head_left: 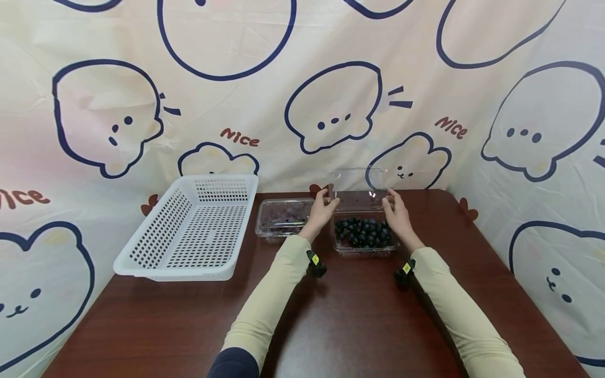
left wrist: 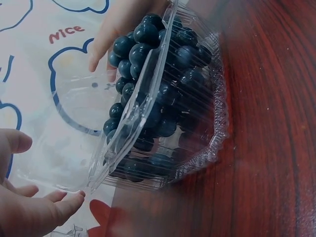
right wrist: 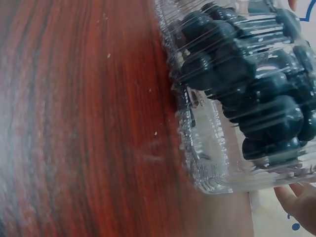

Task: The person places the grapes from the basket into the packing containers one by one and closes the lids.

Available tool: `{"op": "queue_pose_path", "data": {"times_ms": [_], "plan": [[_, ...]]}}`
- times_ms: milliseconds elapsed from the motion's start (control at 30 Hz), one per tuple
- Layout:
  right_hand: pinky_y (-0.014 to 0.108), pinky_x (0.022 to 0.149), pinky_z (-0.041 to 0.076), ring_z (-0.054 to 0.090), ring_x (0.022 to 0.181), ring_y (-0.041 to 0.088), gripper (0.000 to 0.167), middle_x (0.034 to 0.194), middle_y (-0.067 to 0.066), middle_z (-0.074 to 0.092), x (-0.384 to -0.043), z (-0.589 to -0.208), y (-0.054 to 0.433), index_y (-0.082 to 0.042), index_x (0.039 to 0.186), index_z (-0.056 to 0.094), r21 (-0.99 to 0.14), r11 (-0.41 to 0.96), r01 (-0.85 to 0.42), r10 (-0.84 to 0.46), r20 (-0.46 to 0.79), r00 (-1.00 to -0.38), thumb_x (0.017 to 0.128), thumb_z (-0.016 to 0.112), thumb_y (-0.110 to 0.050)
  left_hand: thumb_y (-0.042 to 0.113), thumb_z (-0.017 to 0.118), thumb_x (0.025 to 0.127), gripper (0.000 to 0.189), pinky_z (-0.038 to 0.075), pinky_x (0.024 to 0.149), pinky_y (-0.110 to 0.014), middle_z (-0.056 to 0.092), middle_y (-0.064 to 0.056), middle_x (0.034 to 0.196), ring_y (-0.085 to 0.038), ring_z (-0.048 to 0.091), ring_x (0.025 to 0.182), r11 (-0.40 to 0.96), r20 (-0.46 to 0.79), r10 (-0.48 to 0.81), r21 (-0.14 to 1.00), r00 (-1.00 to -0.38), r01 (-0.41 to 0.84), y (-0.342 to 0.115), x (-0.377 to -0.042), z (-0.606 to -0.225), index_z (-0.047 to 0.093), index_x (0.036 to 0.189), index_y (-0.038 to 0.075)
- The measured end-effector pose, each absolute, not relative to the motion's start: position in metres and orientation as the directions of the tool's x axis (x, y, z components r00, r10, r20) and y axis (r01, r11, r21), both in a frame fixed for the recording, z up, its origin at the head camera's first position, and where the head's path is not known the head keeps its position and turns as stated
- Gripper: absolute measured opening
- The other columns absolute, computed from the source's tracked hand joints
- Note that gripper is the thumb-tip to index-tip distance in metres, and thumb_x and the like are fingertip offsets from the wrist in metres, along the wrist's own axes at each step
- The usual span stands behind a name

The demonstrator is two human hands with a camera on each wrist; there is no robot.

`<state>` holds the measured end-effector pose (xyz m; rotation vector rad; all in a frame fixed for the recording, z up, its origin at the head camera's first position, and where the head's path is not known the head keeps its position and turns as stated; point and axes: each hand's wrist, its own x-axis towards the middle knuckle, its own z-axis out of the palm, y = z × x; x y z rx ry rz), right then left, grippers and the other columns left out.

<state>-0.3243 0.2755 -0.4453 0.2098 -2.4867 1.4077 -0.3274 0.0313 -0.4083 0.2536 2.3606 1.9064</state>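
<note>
A clear plastic fruit box (head_left: 366,251) stands on the table, filled with dark round grapes (head_left: 363,232). Its hinged lid (head_left: 356,199) is raised at the back. At the lid's left edge, my left hand (head_left: 321,214) holds it between spread thumb and fingers; the left wrist view shows fingertips (left wrist: 74,201) against the rim. My right hand (head_left: 398,216) holds the lid's right edge. In the right wrist view the box covers most of that hand, leaving a few fingers (right wrist: 298,202) visible.
Left of the open box is a second clear box (head_left: 283,215) with its lid down and dark contents. A white slotted basket (head_left: 203,231) stands farther left on the brown table (head_left: 350,315). A printed cloth (head_left: 264,110) hangs behind.
</note>
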Motion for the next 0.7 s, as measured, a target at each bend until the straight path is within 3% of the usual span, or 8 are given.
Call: {"op": "queue_pose_path", "data": {"times_ms": [133, 267, 567, 700], "plan": [[0.057, 0.096, 0.036, 0.040, 0.122, 0.043, 0.060, 0.136, 0.027, 0.036, -0.323, -0.444, 0.277, -0.005, 0.147, 0.017, -0.862, 0.454, -0.225, 0.030, 0.267, -0.963, 0.100, 0.028, -0.041, 0.029, 0.050, 0.095, 0.062, 0.046, 0.090, -0.044, 0.045, -0.016, 0.133, -0.030, 0.055, 0.109, 0.210, 0.022, 0.169, 0.976, -0.985, 0.058, 0.033, -0.327, -0.408, 0.021, 0.147, 0.010], [0.055, 0.098, 0.037, 0.041, 0.124, 0.042, 0.060, 0.140, 0.025, 0.035, -0.322, -0.443, 0.279, -0.007, 0.148, 0.017, -0.893, 0.400, -0.204, 0.037, 0.238, -0.971, 0.100, 0.028, -0.042, 0.030, 0.050, 0.096, 0.061, 0.044, 0.093, -0.045, 0.044, -0.015, 0.133, -0.030, 0.052, 0.113, 0.211, 0.015, 0.167, 0.976, -0.986, 0.050, 0.031, -0.326, -0.407, 0.021, 0.147, 0.012], [0.057, 0.099, 0.034, 0.040, 0.122, 0.047, 0.051, 0.140, 0.030, 0.034, -0.306, -0.421, 0.275, 0.000, 0.146, 0.019, -0.929, 0.309, -0.202, 0.003, 0.213, -0.977, 0.103, 0.028, -0.026, 0.032, 0.049, 0.096, 0.060, 0.041, 0.097, -0.046, 0.043, -0.014, 0.136, -0.029, 0.046, 0.122, 0.213, 0.016, 0.182, 0.976, -0.983, 0.055, 0.027, -0.325, -0.405, 0.023, 0.147, 0.014], [0.058, 0.098, 0.035, 0.041, 0.121, 0.048, 0.051, 0.140, 0.031, 0.034, -0.299, -0.415, 0.273, 0.000, 0.146, 0.019, -0.923, 0.317, -0.218, -0.009, 0.227, -0.974, 0.103, 0.027, -0.026, 0.031, 0.049, 0.096, 0.059, 0.041, 0.096, -0.046, 0.042, -0.015, 0.137, -0.029, 0.045, 0.123, 0.213, 0.027, 0.188, 0.975, -0.982, 0.068, 0.026, -0.324, -0.405, 0.024, 0.146, 0.014]]}}
